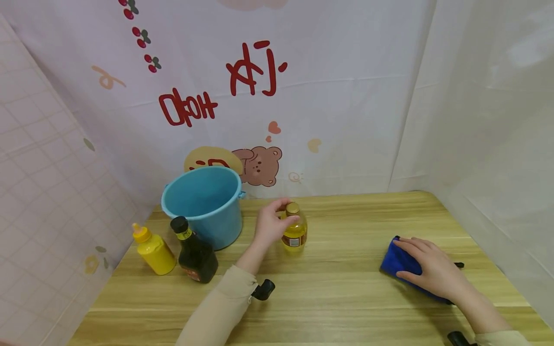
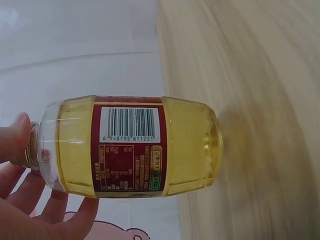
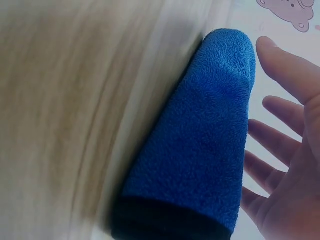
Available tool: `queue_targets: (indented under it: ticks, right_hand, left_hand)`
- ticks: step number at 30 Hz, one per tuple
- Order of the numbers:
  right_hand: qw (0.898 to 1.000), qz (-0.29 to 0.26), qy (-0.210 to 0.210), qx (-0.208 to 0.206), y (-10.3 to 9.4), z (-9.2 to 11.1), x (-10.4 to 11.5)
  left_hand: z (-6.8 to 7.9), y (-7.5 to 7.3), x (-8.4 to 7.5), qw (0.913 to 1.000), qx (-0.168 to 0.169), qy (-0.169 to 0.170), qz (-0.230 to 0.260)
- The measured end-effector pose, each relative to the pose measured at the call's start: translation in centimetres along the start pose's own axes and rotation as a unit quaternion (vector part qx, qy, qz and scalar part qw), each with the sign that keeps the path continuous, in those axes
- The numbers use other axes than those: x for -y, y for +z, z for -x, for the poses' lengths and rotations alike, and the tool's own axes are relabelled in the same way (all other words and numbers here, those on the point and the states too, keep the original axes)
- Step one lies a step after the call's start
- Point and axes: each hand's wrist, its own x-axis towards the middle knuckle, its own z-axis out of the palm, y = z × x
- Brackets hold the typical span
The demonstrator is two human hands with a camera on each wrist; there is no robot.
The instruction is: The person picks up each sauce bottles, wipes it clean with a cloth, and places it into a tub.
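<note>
A clear bottle of yellow cooking oil (image 1: pixel 295 236) with a gold cap stands upright near the middle of the table. My left hand (image 1: pixel 272 223) grips it at the neck, thumb on the near side and fingers behind. The left wrist view shows the dark red barcode label of the oil bottle (image 2: pixel 130 145); whether its base touches the table I cannot tell. At the right, my right hand (image 1: pixel 433 269) hovers over a folded blue cloth (image 1: pixel 396 259) with black trim. Its fingers are spread beside the cloth (image 3: pixel 195 125) in the right wrist view, not gripping it.
A light blue bucket (image 1: pixel 225 221) stands at the back left. In front of it is a dark sauce bottle (image 1: pixel 199 262) with a black cap, and left of that a yellow squeeze bottle (image 1: pixel 157 254). A printed curtain (image 1: pixel 346 120) hangs behind the wooden table (image 1: pixel 329 298).
</note>
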Motion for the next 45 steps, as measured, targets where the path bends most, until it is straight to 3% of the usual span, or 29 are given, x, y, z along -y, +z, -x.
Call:
queue_targets:
  ticks: [22, 31, 45]
  right_hand:
    - [0.997, -0.006, 0.023, 0.072, 0.4, -0.3, -0.5]
    - [0.998, -0.003, 0.01, 0.064, 0.8, -0.6, -0.8]
    - [0.996, -0.012, 0.018, 0.091, 0.9, -0.9, -1.1]
  left_hand:
    - [1.3, 0.5, 0.5, 0.9979, 0.059, -0.024, 0.013]
    - [1.1, 0.5, 0.9, 0.9973, 0.069, -0.023, 0.011]
    - [1.0, 0.2, 0.9, 0.9955, 0.093, -0.018, 0.001]
